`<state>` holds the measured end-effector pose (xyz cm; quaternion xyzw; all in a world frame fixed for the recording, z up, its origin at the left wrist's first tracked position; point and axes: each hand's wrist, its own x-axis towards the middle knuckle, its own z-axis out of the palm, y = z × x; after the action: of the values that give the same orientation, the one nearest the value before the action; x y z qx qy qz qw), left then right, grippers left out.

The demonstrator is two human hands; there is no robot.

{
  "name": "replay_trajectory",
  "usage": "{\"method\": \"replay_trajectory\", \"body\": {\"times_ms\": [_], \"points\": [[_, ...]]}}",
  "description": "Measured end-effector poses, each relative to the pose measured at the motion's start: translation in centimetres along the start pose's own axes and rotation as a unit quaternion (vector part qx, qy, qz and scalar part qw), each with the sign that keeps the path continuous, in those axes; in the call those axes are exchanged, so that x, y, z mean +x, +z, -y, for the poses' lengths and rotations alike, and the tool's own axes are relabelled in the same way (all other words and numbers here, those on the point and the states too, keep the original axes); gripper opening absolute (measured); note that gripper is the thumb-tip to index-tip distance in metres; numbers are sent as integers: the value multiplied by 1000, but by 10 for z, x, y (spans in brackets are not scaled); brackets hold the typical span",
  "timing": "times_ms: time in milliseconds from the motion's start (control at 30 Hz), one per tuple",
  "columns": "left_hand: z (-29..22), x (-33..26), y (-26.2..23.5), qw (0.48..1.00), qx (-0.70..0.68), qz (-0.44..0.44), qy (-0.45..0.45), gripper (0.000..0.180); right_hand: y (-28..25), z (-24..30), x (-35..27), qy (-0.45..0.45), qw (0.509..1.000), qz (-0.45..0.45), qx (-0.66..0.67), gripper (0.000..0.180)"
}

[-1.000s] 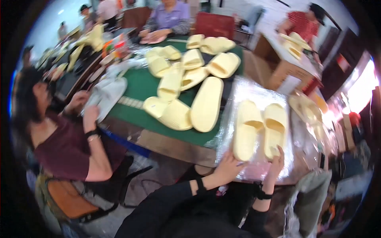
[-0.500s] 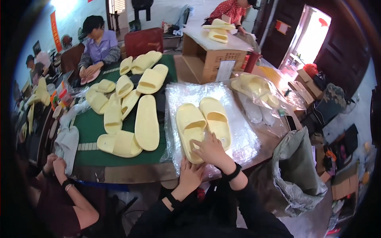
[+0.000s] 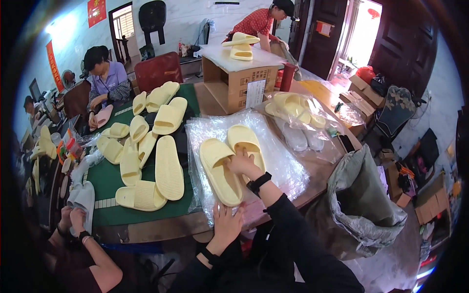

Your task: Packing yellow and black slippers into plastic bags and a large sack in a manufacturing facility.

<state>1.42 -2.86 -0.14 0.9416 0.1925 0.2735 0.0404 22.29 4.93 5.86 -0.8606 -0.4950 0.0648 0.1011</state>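
Two pale yellow slippers lie side by side on a stack of clear plastic bags [image 3: 288,176], toes pointing away from me. My right hand [image 3: 241,163] reaches over the left slipper [image 3: 227,188]. Its fingers are spread at the foot opening of the right slipper [image 3: 248,136], and the fingertips partly go under the strap's edge. My left hand [image 3: 227,225] rests with outstretched fingers at the near edge of the bags, just by the left slipper's heel. Nothing shows in its grasp.
Several more yellow slippers [image 3: 169,168] lie on a green mat to the left. A cardboard box [image 3: 242,85] stands behind, bagged slippers [image 3: 295,108] to the right. A grey sack [image 3: 364,195] sits at front right. Other people work nearby, one person's hands [image 3: 73,219] at far left.
My right hand has moved forward from the left slipper's heel area to the right slipper's opening. My left hand stays by the heel. The whole view has shifted a little.
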Motion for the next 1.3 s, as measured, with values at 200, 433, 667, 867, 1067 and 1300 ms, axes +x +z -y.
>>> {"method": "replay_trajectory", "body": {"times_ms": [200,433,667,867,1067,1300], "points": [[4,-4,0,999,16,17,-28,46,-30,6,-35,-114,962,-33,245,35],[3,30,-19,979,-192,35,-65,61,-63,-43,-179,-158,809,33,565,61],[20,31,-36,997,-66,-28,-28,69,-97,-60,-231,-156,665,385,621,73],[30,40,-16,998,-50,21,-36,50,-68,-96,-258,-116,662,412,615,59],[42,45,-27,999,-26,-37,26,38,-67,-89,-259,-171,674,389,605,55],[56,36,-15,997,9,56,49,35,-80,-80,-253,-226,717,369,546,57]]}}
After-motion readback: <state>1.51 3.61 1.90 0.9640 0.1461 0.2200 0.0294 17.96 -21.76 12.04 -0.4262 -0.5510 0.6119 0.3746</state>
